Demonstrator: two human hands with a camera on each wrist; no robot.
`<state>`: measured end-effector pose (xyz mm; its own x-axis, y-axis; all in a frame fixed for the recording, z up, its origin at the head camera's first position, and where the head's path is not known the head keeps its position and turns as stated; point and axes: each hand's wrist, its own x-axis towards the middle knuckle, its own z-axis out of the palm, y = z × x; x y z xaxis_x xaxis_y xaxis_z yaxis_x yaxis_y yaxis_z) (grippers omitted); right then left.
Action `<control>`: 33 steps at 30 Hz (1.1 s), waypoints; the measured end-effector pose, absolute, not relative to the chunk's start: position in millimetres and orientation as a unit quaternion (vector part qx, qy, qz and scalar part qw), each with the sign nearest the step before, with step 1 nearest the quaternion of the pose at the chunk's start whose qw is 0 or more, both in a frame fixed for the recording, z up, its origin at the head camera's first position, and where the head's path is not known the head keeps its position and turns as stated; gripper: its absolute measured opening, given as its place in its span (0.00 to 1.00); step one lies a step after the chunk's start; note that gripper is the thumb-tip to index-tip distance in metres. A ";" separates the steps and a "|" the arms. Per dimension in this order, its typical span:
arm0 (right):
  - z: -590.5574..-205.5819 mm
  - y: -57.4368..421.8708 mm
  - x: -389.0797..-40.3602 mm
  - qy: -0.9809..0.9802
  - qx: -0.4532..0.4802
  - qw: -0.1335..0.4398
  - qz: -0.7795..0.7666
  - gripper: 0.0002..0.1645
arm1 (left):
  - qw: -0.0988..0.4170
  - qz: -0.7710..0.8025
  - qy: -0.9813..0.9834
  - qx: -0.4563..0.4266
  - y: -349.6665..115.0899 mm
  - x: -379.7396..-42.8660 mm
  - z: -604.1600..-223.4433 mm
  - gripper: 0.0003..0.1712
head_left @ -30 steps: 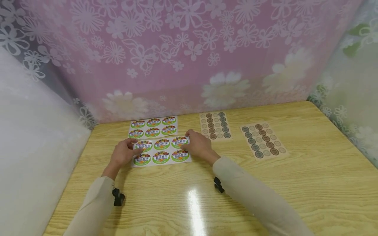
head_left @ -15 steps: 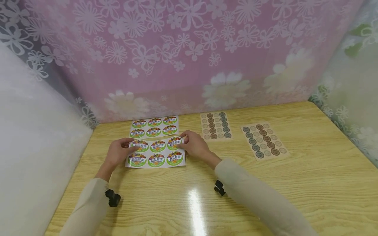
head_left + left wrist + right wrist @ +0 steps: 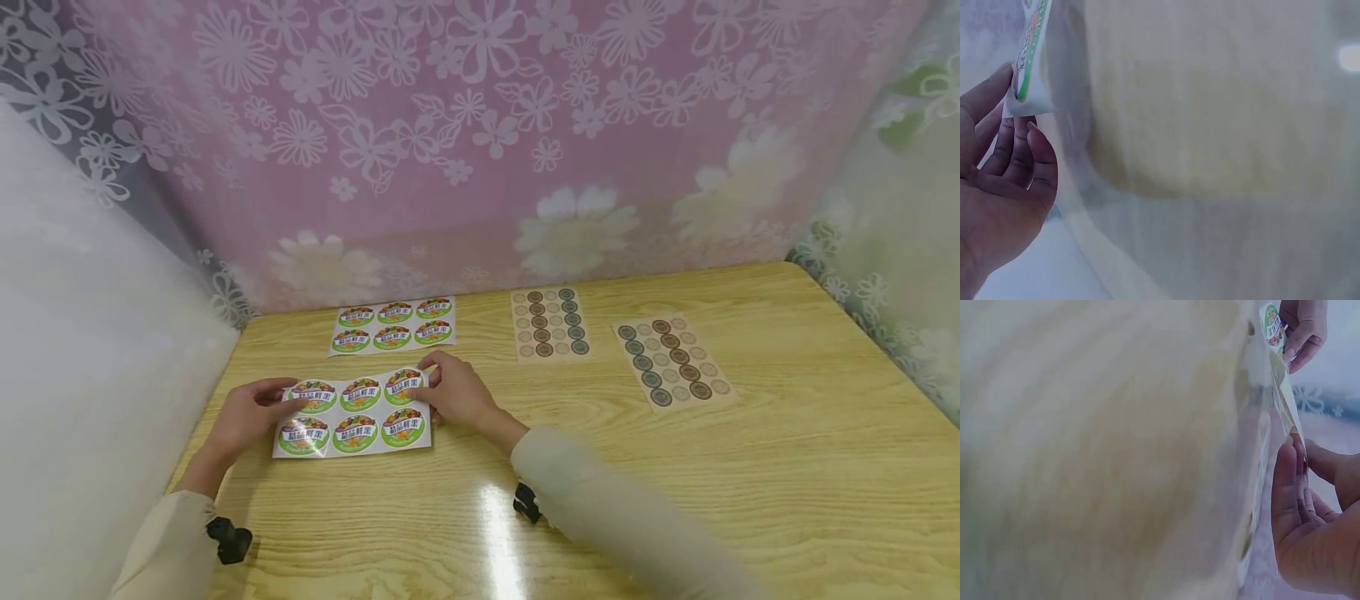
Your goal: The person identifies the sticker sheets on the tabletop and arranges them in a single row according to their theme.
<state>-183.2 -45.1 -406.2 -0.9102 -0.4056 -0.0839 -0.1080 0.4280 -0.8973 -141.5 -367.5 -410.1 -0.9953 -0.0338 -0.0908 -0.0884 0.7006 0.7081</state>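
Sticker sheet (image 3: 352,412), its ends pinched thumb-to-fingers, could be creasing towards the left edge of the surface (image 3: 810,467) if left hand (image 3: 243,417) and right hand (image 3: 459,393) are pulling unevenly.

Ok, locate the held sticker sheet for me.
In the head view, the held sticker sheet is left of centre, pinched between the left hand and right hand, lower in view than the matching fruit sheet.

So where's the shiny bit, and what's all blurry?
Head view: a white glare streak on the table, the sheet fairly clear; left wrist view: table smeary, bright spot at the right edge, left hand clearer; right wrist view: table blurred too, right hand clearer.
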 end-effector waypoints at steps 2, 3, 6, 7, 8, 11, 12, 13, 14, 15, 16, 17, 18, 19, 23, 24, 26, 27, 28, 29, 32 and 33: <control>-408.4 -53.5 -178.3 0.835 -0.161 0.148 -0.505 0.23 | 0.034 0.373 0.926 -0.040 -377.5 -134.1 -410.5 0.35; -409.2 -57.7 -175.9 0.835 -0.164 0.149 -0.503 0.24 | 0.034 0.369 0.928 -0.041 -382.2 -130.5 -410.7 0.35; -410.5 -69.4 -168.4 0.834 -0.169 0.161 -0.500 0.24 | 0.038 0.362 0.930 -0.043 -394.8 -120.7 -411.3 0.34; -410.9 -73.0 -166.0 0.831 -0.170 0.166 -0.503 0.24 | 0.039 0.358 0.932 -0.042 -398.7 -117.7 -411.5 0.34; -411.4 -76.4 -163.6 0.828 -0.172 0.171 -0.506 0.24 | 0.042 0.355 0.933 -0.042 -402.0 -114.8 -411.4 0.34; -412.6 -85.9 -156.8 0.819 -0.172 0.187 -0.515 0.23 | 0.050 0.347 0.935 -0.047 -409.6 -107.6 -410.3 0.34; -413.3 -89.0 -154.8 0.818 -0.172 0.190 -0.515 0.23 | 0.052 0.345 0.936 -0.049 -411.0 -105.7 -409.8 0.34; -413.7 -91.7 -152.9 0.818 -0.171 0.193 -0.514 0.23 | 0.056 0.344 0.936 -0.051 -412.2 -104.0 -409.3 0.35; -414.3 -94.1 -151.4 0.819 -0.173 0.195 -0.511 0.23 | 0.059 0.342 0.936 -0.055 -413.1 -102.5 -408.9 0.35; -414.9 -96.1 -150.1 0.822 -0.174 0.196 -0.506 0.23 | 0.062 0.340 0.937 -0.056 -413.8 -101.3 -408.7 0.35; -415.4 -97.6 -149.3 0.825 -0.176 0.197 -0.500 0.23 | 0.063 0.337 0.938 -0.058 -414.4 -100.3 -408.5 0.36; -416.3 -98.8 -148.5 0.829 -0.179 0.196 -0.491 0.23 | 0.063 0.332 0.939 -0.059 -414.9 -99.7 -408.6 0.36; -417.2 -99.5 -147.9 0.834 -0.182 0.196 -0.483 0.24 | 0.063 0.327 0.941 -0.060 -415.4 -99.4 -409.0 0.36; -418.0 -99.7 -147.6 0.838 -0.186 0.195 -0.474 0.24 | 0.063 0.324 0.942 -0.057 -416.1 -99.3 -409.2 0.36; -421.6 -100.6 -148.0 0.856 -0.196 0.188 -0.439 0.24 | 0.059 0.306 0.949 -0.048 -416.6 -98.9 -410.6 0.34; -422.3 -101.0 -148.2 0.859 -0.198 0.187 -0.433 0.25 | 0.059 0.303 0.950 -0.046 -416.5 -98.7 -410.7 0.34; -422.9 -102.2 -148.5 0.862 -0.203 0.187 -0.425 0.25 | 0.062 0.298 0.951 -0.046 -415.7 -97.6 -410.6 0.33; -422.9 -102.8 -148.4 0.863 -0.204 0.188 -0.423 0.25 | 0.062 0.296 0.952 -0.047 -415.4 -97.0 -410.3 0.33; -422.8 -103.5 -148.4 0.863 -0.206 0.188 -0.422 0.25 | 0.063 0.295 0.952 -0.049 -415.1 -96.5 -410.0 0.33; -422.5 -104.1 -148.3 0.865 -0.207 0.187 -0.417 0.25 | 0.065 0.297 0.952 -0.049 -415.2 -96.1 -409.7 0.33; -420.1 -105.6 -147.2 0.877 -0.207 0.180 -0.395 0.26 | 0.067 0.297 0.951 -0.050 -415.6 -95.0 -409.5 0.34; -419.4 -106.2 -146.9 0.880 -0.207 0.177 -0.389 0.25 | 0.066 0.296 0.952 -0.050 -416.0 -94.8 -409.8 0.34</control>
